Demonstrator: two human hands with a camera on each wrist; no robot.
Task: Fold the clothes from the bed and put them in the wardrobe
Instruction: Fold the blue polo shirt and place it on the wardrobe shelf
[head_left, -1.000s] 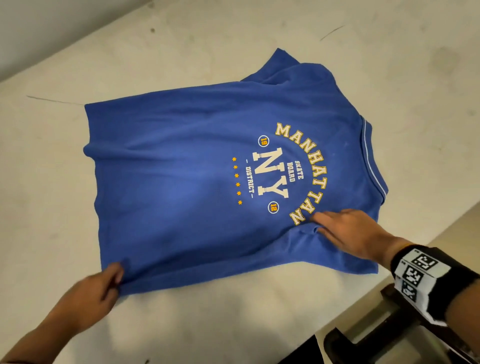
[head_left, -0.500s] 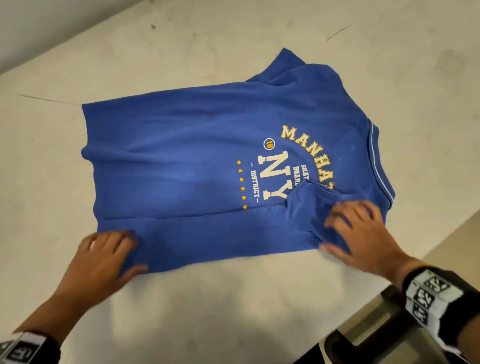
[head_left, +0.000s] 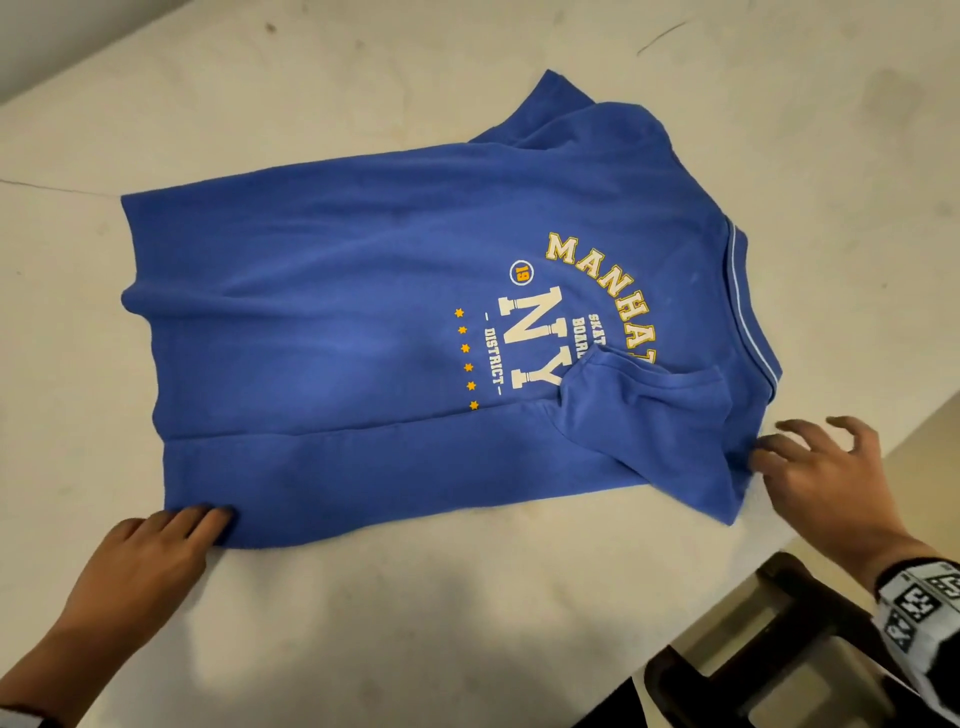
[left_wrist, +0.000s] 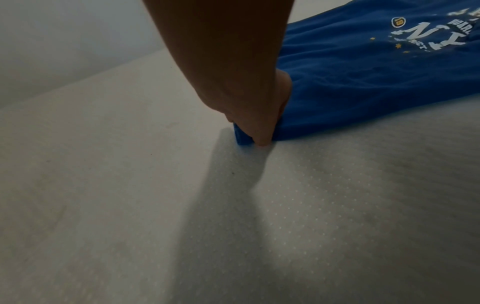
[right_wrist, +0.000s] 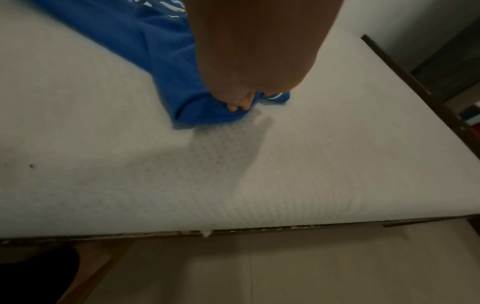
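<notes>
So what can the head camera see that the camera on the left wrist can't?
Only the head view shows the whole blue shirt, its folded-in sleeve, the striped collar, MANHAT lettering, the right hand and a banded wristband. Only the left wrist view shows the left hand's fingertips pressing the shirt's corner into the dotted mattress, with a wall behind. Both show the shirt, the NY print, the left hand and the mattress.
</notes>
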